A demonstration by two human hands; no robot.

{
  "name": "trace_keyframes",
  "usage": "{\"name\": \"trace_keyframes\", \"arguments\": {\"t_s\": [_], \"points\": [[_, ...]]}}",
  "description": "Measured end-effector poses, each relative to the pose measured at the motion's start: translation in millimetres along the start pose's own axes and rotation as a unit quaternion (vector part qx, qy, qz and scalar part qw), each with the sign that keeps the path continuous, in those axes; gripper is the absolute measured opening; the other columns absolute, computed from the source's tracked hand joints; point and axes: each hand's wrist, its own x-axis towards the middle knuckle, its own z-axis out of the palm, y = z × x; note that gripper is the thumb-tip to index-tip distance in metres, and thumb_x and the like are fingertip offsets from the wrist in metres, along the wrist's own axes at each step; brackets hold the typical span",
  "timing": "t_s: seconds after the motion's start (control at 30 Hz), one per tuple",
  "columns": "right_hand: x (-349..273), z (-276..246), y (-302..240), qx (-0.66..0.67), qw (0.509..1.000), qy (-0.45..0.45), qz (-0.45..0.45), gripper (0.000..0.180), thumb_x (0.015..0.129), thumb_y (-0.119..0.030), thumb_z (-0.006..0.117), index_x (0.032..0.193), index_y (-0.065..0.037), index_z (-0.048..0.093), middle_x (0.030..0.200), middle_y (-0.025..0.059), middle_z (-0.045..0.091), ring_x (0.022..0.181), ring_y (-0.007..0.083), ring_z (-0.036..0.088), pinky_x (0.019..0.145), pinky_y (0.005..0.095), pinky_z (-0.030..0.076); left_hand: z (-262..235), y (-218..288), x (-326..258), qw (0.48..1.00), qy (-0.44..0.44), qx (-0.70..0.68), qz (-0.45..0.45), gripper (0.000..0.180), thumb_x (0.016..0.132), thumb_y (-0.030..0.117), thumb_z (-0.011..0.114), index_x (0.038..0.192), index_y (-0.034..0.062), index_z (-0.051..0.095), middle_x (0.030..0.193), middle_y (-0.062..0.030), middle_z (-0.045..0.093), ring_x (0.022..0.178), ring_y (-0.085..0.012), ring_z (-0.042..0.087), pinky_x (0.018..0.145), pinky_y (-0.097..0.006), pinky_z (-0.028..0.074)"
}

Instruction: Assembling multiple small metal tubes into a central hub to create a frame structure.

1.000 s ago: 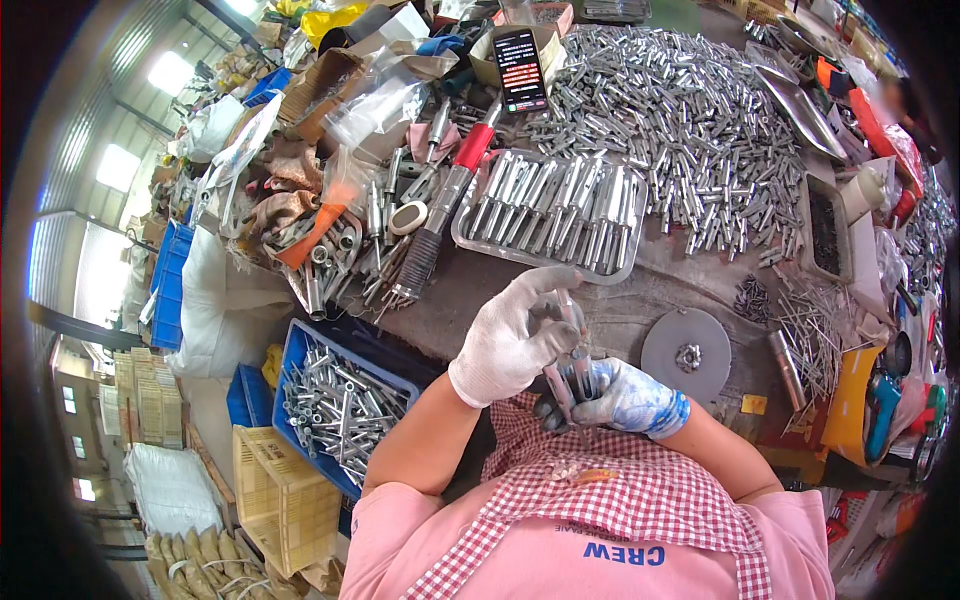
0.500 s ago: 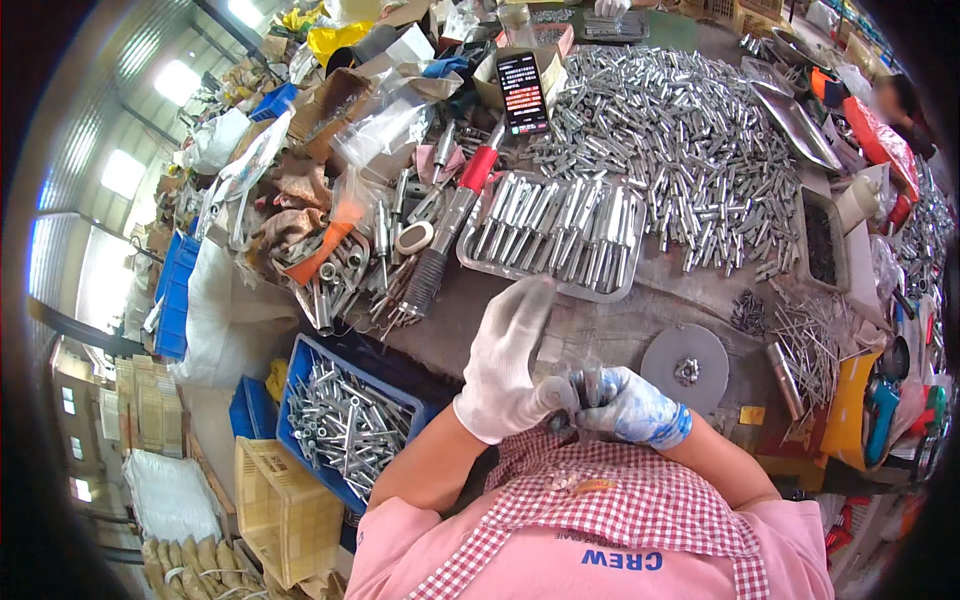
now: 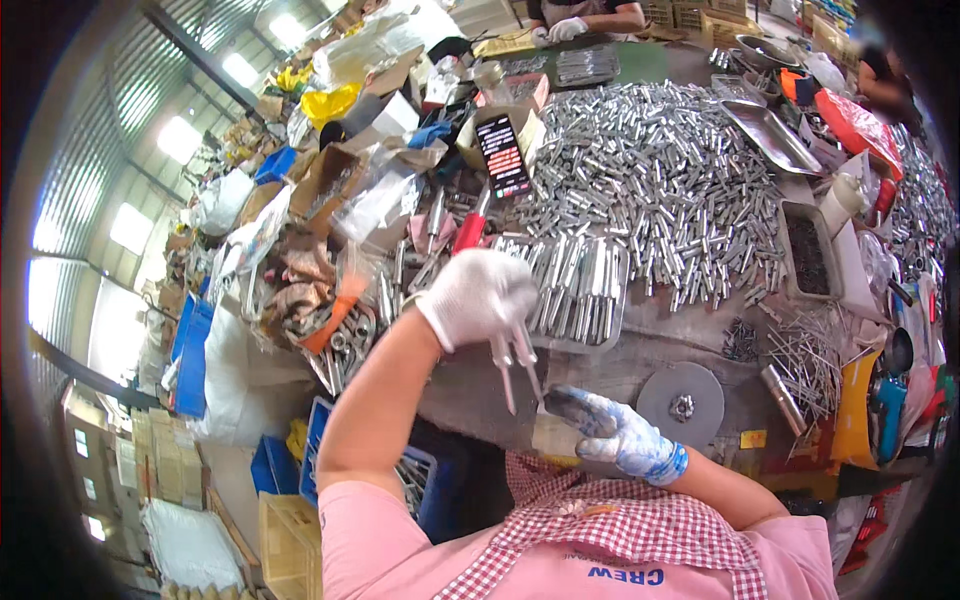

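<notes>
left hand, white glove: closed around the upper ends of two slim metal rods; the grip itself hidden under the knuckles. rods: side by side, long axes running toward the wearer, lower tips slanting slightly right. right hand, blue-stained glove: loosely open, nothing seen in it, fingers pointing left, fingertips just beside the right-hand rod's tip; contact cannot be told. tray: clear, to the right of the left hand, which is the nearer of the two and overlaps its left end in view. parts: in the tray, lined up, long axes running away from the wearer. disc: grey, round, just right of the right hand. heap: loose metal, beyond the tray.
</notes>
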Motion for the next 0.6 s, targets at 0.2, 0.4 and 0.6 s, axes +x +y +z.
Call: {"name": "trace_keyframes", "arguments": {"t_s": [0.2,0.4,0.6], "points": [[-1.1,-12.9,-7.0,-0.011,0.997,0.048,0.058,0.055,0.085,-0.006,0.060,0.135,0.000,0.039,0.130,0.0100,0.050,0.119,0.0179,0.047,0.102,0.0324,0.036,-4.4,-75.0,82.1,0.980,-0.148,0.131,-0.010,0.023,0.076,0.021,0.052,0.069,-0.0005,0.057,0.063,-0.0189,0.057,0.059,-0.0308,0.058,0.059,-0.039,0.046],[0.5,-29.4,-2.5,0.033,0.993,0.031,0.106,0.045,0.089,-0.005,0.056,0.132,0.000,0.045,0.129,0.0109,0.052,0.116,0.0165,0.050,0.100,0.0314,0.039,33.8,-114.8,126.1,0.972,-0.212,0.100,0.008,0.025,0.077,0.023,0.049,0.072,0.0003,0.058,0.068,-0.0209,0.058,0.067,-0.0357,0.059,0.066,-0.041,0.047],[7.3,-30.7,-12.6,0.075,0.986,0.036,0.148,0.043,0.089,-0.005,0.056,0.131,0.001,0.047,0.125,0.0110,0.055,0.111,0.0160,0.053,0.094,0.0297,0.044,48.7,-140.6,129.6,0.976,-0.179,0.114,0.045,0.025,0.079,0.024,0.050,0.072,0.0018,0.059,0.069,-0.0204,0.059,0.070,-0.0374,0.060,0.066,-0.043,0.047]]}}
